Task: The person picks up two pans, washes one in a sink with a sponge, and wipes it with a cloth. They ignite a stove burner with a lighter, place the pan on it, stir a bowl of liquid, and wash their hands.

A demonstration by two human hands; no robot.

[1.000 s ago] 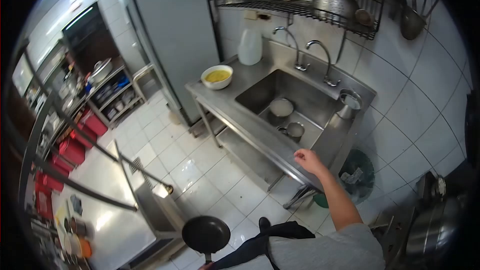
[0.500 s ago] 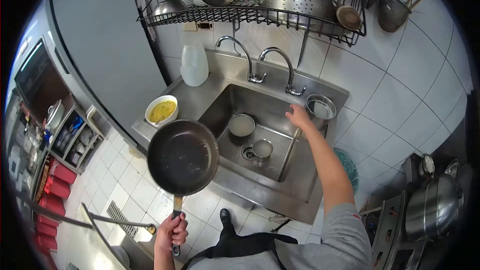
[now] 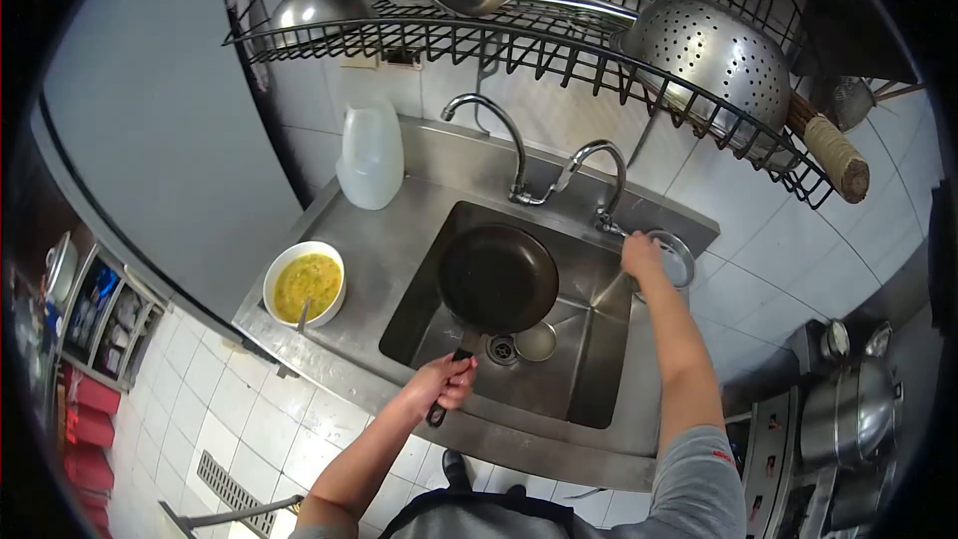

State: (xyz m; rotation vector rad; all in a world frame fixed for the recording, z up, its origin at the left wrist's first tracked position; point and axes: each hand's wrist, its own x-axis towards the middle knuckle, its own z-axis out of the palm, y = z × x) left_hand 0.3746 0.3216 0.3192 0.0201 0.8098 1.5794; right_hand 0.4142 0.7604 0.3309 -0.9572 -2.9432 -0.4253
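A dark frying pan [image 3: 498,277] is held over the metal sink [image 3: 599,379], with my left hand [image 3: 446,383] wrapped round its handle. My right hand [image 3: 642,255] is by the right faucet [image 3: 599,180] and the rim of a round metal container [image 3: 671,258]; its fingertips are too small and partly hidden to tell what they grip. Below the pan, a small metal bowl [image 3: 536,341] sits in the sink beside the drain [image 3: 503,349]. The left faucet [image 3: 499,140] stands over the back of the sink.
A white bowl of yellow food [image 3: 307,284] with a spoon and a translucent jug [image 3: 370,160] stand on the left counter. Above hangs a black wire rack [image 3: 539,52] with a colander [image 3: 714,70], ladle and bowls. A stove with pots [image 3: 848,414] is at the right.
The pan in my left hand has moved right, from beside the counter to over the sink. My right hand has moved closer to the round container. The view has shifted.
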